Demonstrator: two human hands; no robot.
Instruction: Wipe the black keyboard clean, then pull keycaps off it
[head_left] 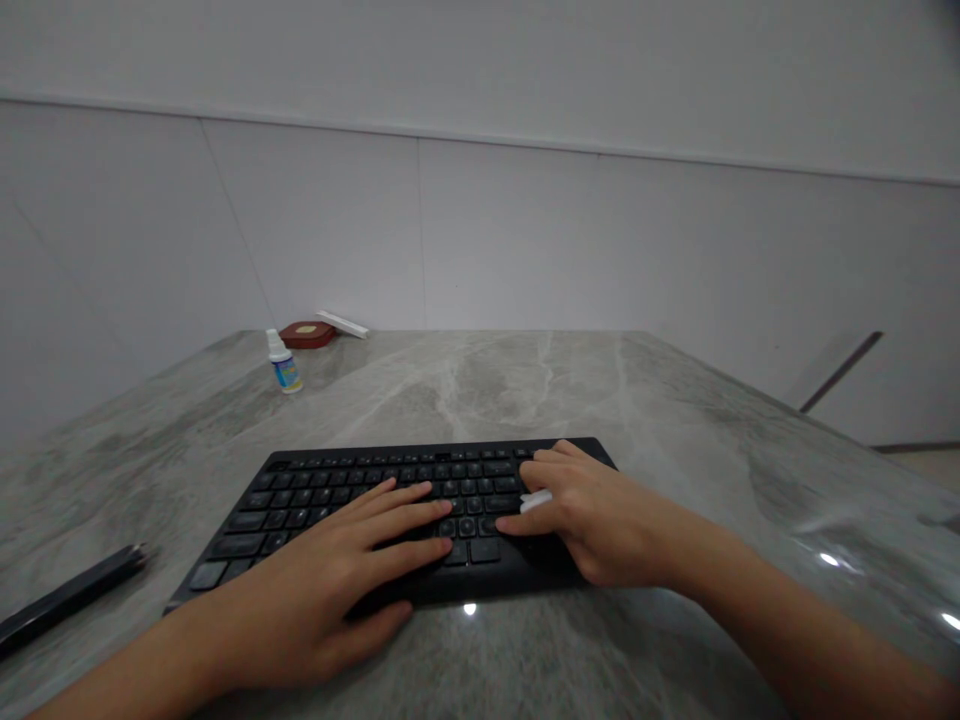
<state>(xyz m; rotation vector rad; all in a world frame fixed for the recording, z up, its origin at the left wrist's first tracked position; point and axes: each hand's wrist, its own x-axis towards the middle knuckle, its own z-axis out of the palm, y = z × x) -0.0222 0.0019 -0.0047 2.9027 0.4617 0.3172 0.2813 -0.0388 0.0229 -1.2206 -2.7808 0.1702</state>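
Observation:
A black keyboard (315, 490) lies flat on the marbled grey table, its left end angled toward me. My left hand (330, 570) rests across its middle keys, palm down with fingers stretched out and apart. Over the right end of the keyboard is my right hand (592, 510), its fingers curled in. Between thumb and fingers it pinches a small white piece (535, 500), perhaps folded tissue, mostly hidden by the hand. The thumb tip is at the keys near the right side.
A long black case (71, 597) lies at the left of the table (465, 390). Farther back stand a white spray bottle (285, 365) with a blue and yellow label, a reddish-brown box (307, 335) and a white flat strip (343, 324) leaning on it. A pale wall rises behind.

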